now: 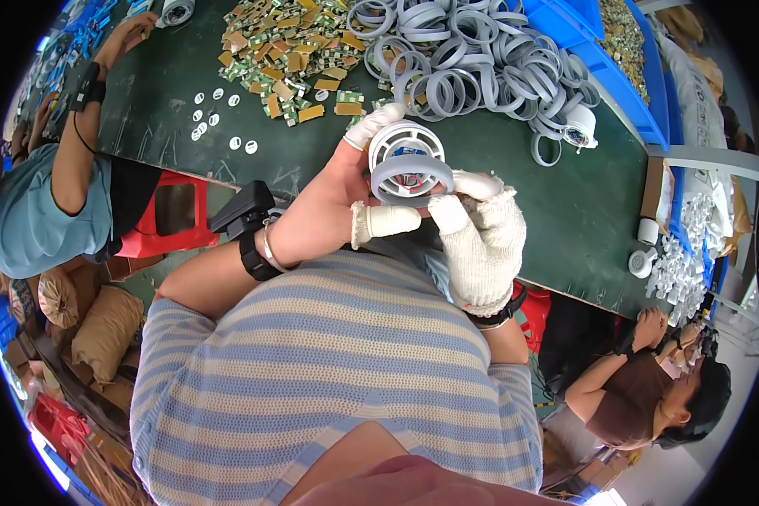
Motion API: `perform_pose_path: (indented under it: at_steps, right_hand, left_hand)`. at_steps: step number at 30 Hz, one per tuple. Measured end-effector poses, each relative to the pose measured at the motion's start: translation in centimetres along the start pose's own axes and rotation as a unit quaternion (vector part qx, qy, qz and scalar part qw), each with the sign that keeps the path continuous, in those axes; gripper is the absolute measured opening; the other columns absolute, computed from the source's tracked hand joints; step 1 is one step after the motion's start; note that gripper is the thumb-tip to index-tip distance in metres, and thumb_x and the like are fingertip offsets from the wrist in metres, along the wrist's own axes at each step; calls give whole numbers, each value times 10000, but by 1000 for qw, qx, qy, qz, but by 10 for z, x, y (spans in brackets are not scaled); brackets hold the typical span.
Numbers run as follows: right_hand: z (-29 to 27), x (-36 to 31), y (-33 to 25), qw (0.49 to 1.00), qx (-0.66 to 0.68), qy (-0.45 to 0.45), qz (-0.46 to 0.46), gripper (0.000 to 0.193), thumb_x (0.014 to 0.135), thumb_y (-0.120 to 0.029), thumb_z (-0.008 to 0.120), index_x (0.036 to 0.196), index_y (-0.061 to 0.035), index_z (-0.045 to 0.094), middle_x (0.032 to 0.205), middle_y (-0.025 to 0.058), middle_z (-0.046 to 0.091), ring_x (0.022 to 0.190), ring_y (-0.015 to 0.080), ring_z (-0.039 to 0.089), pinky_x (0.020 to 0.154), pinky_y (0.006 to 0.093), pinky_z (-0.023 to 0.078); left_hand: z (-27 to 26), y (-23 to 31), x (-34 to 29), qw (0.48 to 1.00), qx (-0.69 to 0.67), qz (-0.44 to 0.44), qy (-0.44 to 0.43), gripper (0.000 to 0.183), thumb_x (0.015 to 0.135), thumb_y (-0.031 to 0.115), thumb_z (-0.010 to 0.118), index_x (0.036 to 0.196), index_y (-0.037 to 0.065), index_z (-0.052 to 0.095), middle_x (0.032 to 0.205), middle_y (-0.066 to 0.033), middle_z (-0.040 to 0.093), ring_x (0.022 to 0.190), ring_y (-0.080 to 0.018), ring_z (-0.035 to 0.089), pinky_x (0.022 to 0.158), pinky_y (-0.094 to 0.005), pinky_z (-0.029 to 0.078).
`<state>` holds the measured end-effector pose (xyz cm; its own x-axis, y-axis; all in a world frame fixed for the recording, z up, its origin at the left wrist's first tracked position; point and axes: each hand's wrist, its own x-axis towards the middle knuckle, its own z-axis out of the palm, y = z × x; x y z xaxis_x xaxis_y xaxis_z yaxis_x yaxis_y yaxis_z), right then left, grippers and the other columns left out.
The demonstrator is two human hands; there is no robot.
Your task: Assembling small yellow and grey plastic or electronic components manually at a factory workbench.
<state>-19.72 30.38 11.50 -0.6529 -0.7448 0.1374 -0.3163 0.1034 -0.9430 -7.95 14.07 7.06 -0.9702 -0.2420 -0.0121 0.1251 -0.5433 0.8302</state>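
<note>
While the left hand [333, 198] grips the white round housing [406, 145], the right hand [481, 240] — gloved — pinches its grey ring [409, 173].

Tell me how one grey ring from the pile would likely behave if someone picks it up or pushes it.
A grey ring looks thin and hollow, so it is probably light. Lying flat in the tangled pile, it would likely slide, not roll, and drag neighbouring rings. It may flex slightly; stiffness is unclear.

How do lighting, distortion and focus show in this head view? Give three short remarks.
Head view: even light, faint sheen on the green table; fisheye bends the table edge and blacks the corners; left hand, right hand and grey ring are sharp, the chin at the bottom edge blurred.
</note>
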Motion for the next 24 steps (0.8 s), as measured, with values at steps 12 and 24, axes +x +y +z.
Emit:
perform_pose_path:
  at_steps: [12,24]
  right_hand:
    - [7,-5,5,996,72,37,36,317,927,-98,767,1204,-11,639,1017,88,690,870,148,662,787,292,537]
    - [-4,13,8,947,-240,-75,-201,723,718,-431,905,1261,-36,634,1089,173,653,940,338,661,846,413,536]
  left_hand:
    - [-1,-5,1,1000,6,12,16,1066,841,-77,790,1660,169,154,1500,-65,472,1373,-197,501,1134,-391,439]
    - [-1,-3,2,935,326,71,-117,661,835,48,807,1446,172,587,1138,-97,621,1038,-264,639,885,-344,512]
